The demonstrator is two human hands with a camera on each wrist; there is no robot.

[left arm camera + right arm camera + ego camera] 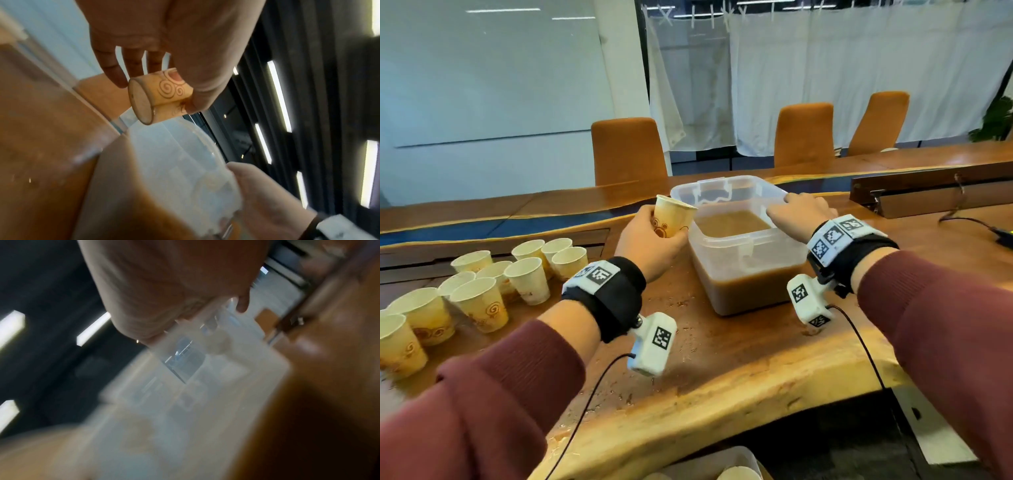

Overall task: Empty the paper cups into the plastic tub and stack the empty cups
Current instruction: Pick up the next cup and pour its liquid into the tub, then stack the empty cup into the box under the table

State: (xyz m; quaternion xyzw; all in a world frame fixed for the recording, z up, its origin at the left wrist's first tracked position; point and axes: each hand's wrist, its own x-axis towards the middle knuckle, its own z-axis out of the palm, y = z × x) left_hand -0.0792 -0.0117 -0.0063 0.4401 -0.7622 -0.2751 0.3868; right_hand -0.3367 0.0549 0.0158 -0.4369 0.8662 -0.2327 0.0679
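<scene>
- Your left hand (650,240) is wrapped round a paper cup (673,216), fingers behind and thumb on the near side. The cup sits just beside the left rim of the plastic tub (726,240), tilted, mouth leaning toward the tub.
- Left wrist view: the cup's base (140,101) faces the camera and a thumb lies across the swirl print. Whether liquid remains inside cannot be told.
- Your right hand (799,214) rests on the tub's right rim with fingers laid over the edge, steadying it; it pinches nothing that can be made out. The right wrist view is too blurred to add more.
- The tub stands on the wooden table (722,370), toward its far side, and holds brown liquid to roughly half its depth.
- Key relation: the tub opening lies directly right of the held cup, and the cup's long axis already leans that way. Judged next move: carry the mouth over the rim and tip further.
- The waiting cups (482,291) stand upright along the table's left edge, nearer your left hand. No stack is in view.
- Risk, as a judgement: liquid dribbling down the outside of the left rim.
</scene>
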